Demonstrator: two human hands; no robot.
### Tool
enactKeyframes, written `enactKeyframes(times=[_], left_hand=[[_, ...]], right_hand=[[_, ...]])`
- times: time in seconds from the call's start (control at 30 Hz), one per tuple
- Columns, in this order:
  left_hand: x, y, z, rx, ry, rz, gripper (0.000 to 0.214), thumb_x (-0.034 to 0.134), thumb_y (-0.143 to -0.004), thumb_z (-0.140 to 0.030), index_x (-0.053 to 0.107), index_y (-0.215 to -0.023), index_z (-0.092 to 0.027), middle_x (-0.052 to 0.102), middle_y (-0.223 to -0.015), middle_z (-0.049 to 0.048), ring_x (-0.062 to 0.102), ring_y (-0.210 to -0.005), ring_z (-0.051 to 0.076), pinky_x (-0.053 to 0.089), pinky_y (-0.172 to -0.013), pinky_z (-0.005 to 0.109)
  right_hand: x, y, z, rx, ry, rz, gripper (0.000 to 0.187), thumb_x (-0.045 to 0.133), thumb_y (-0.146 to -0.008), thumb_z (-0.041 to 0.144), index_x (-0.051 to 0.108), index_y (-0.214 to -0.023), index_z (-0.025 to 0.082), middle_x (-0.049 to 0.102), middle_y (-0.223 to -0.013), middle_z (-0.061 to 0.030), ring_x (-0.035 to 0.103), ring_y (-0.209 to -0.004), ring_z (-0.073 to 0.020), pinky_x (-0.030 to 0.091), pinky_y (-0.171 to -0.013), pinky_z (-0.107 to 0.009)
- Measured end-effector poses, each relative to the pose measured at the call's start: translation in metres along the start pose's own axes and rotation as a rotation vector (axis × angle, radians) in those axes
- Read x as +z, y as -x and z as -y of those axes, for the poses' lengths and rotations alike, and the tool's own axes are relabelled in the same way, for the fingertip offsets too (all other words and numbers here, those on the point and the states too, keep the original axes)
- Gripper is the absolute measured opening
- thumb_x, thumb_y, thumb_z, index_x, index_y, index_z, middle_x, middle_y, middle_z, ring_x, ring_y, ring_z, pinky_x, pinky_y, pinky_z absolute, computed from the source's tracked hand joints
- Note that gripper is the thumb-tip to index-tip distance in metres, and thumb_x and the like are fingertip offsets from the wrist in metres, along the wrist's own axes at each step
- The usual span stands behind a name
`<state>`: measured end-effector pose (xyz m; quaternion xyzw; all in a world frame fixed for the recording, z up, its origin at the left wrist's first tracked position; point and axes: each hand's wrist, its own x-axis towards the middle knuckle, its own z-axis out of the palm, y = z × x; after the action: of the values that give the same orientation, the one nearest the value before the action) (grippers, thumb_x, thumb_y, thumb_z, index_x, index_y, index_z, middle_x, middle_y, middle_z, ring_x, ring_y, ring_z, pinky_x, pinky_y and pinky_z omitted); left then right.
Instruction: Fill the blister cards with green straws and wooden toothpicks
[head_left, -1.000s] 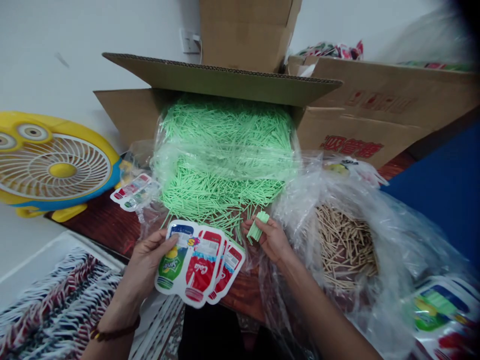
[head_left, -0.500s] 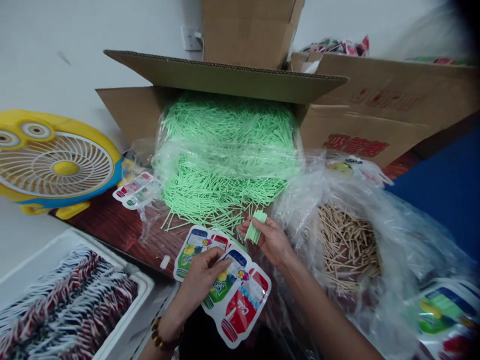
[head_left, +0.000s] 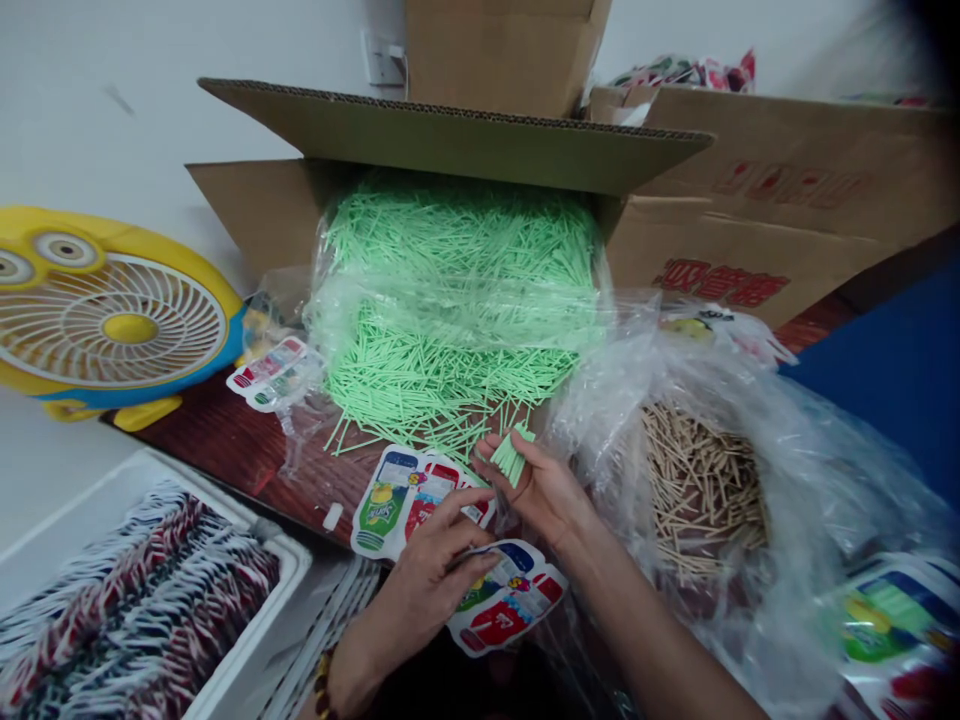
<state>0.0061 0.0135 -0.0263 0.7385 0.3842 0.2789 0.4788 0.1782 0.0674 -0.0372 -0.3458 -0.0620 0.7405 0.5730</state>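
Note:
My right hand (head_left: 553, 492) is closed around a small bundle of short light-green sticks (head_left: 513, 456), which fan out slightly between thumb and fingers. My left hand (head_left: 429, 568) pinches a flat, glossy pouch (head_left: 511, 606) printed with Sprite and Cola bottles; its fingers cover the pouch's left part, and the pouch tilts away below my right hand. Just beyond the left hand, similar printed pouches (head_left: 386, 503) lie overlapping on the dark wooden table (head_left: 247, 455). A large heap of the green sticks (head_left: 450, 385) spills from a plastic-lined cardboard box toward my hands.
At right, clear plastic (head_left: 600, 440) surrounds a pile of brown sticks (head_left: 701, 490), with more printed pouches (head_left: 892, 625) in front. A white foam box (head_left: 289, 575) of packed pouches stands lower left. A yellow fan (head_left: 127, 310) and cardboard boxes (head_left: 720, 230) stand behind.
My left hand has moved right and its index finger now reaches toward the green bundle. The held pouch has tilted and shifted right. In my right hand the bundle has fanned out.

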Motion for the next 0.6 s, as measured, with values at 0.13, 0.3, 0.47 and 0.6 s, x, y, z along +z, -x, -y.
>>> enactKeyframes(times=[0.13, 0.3, 0.47, 0.6], left_hand=[[0.003, 0.002, -0.005, 0.02, -0.056, 0.007, 0.01, 0.056, -0.089, -0.02, 0.066, -0.09, -0.021, 0.048, -0.138, 0.0085, 0.054, -0.116, 0.022, 0.041, -0.1, 0.033], [0.004, 0.005, -0.007, 0.061, -0.08, 0.006, 0.012, 0.056, -0.089, -0.018, 0.067, -0.092, -0.022, 0.047, -0.141, 0.0082, 0.053, -0.119, 0.023, 0.042, -0.101, 0.035], [0.004, 0.005, -0.012, 0.09, -0.094, -0.018, 0.012, 0.057, -0.088, -0.016, 0.067, -0.09, -0.021, 0.045, -0.143, 0.009, 0.057, -0.114, 0.022, 0.045, -0.098, 0.034], [0.004, 0.006, -0.016, 0.124, -0.101, -0.046, 0.013, 0.056, -0.088, -0.015, 0.067, -0.087, -0.021, 0.046, -0.142, 0.0106, 0.061, -0.106, 0.021, 0.049, -0.094, 0.035]], right_hand=[[0.005, 0.006, -0.005, 0.014, -0.035, 0.001, 0.004, 0.065, -0.081, 0.018, 0.062, -0.084, 0.018, 0.074, -0.08, -0.0037, 0.071, -0.082, -0.0211, 0.056, -0.085, -0.042], [0.011, 0.011, -0.005, 0.063, -0.08, -0.019, 0.003, 0.063, -0.083, 0.017, 0.062, -0.081, 0.018, 0.074, -0.078, -0.0032, 0.071, -0.078, -0.02, 0.056, -0.084, -0.043], [0.012, 0.014, -0.004, 0.08, -0.106, 0.014, 0.002, 0.062, -0.084, 0.019, 0.062, -0.082, 0.019, 0.074, -0.081, -0.0021, 0.071, -0.08, -0.0182, 0.055, -0.087, -0.041], [0.012, 0.016, -0.004, 0.095, -0.108, 0.028, 0.002, 0.063, -0.084, 0.021, 0.063, -0.083, 0.019, 0.074, -0.082, -0.0007, 0.071, -0.08, -0.0171, 0.054, -0.089, -0.04]])
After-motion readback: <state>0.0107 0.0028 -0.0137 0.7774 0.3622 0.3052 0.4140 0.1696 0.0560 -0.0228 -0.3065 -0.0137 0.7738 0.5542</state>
